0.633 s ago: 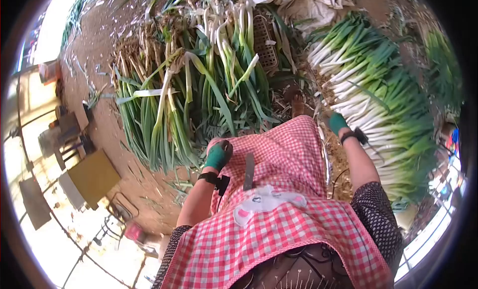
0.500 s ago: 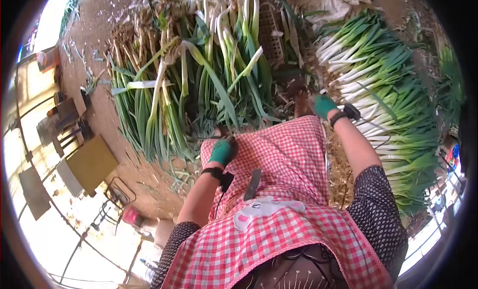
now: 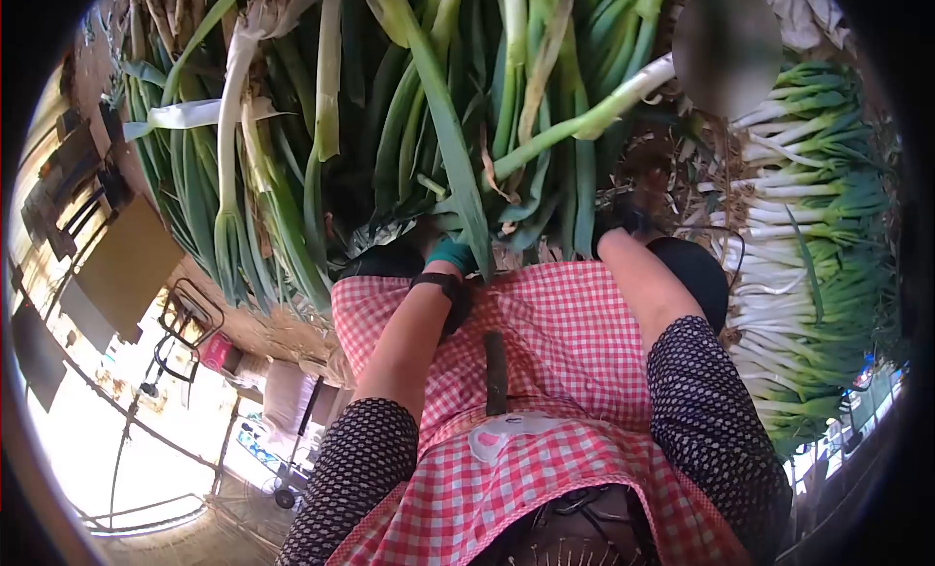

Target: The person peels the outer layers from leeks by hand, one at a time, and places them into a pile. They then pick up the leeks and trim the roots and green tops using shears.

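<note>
My left hand [image 3: 453, 255], in a green glove with a black wrist strap, reaches among the lower leaves of the near pile of leeks [image 3: 390, 128]. A long green leaf passes across it, and its fingers are hidden. The forearm of my right hand extends to the pile's lower right edge, where the hand itself is dark and largely hidden, so its fingers cannot be made out. Loose outer leaves and a pale stalk [image 3: 623, 98] lie across the top of the pile. The red-and-white checked apron [image 3: 565, 313] covers my lap just below both hands.
On the right lies a long row of leeks [image 3: 799, 235], white ends facing left. A blurred dark round patch covers the upper right. Bare ground, a folding metal frame [image 3: 185, 318] and a pinkish-red object [image 3: 216, 352] appear at left.
The view has moved closer to the leek pile. My right hand has left the row of leeks and moved left toward the pile. My left hand has gone in among the leaves.
</note>
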A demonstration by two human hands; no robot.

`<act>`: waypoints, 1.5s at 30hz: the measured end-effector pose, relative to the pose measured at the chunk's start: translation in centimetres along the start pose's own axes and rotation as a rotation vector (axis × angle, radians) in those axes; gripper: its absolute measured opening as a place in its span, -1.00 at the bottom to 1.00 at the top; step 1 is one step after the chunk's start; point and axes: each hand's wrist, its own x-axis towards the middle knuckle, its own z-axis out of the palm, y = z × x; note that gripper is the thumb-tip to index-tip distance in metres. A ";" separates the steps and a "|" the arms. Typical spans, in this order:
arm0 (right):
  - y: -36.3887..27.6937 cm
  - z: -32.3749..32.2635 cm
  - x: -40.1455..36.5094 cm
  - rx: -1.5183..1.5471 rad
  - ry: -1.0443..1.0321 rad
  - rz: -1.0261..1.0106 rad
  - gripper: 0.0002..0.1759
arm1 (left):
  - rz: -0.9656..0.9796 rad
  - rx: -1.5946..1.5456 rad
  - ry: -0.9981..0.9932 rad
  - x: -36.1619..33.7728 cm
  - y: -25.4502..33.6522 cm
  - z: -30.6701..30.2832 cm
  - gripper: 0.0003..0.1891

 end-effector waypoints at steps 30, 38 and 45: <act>9.2 2.1 5.1 -0.507 0.100 0.008 -0.74 | 0.190 -0.124 0.666 8.7 5.7 -2.5 -0.68; 11.7 -7.8 7.5 -0.188 0.505 -0.234 -0.74 | 0.306 0.062 0.673 1.1 1.3 -0.1 -0.69; -14.6 -12.7 -10.4 0.187 0.604 -0.011 -0.79 | 0.559 -0.183 1.259 -18.6 -0.4 -4.4 -0.68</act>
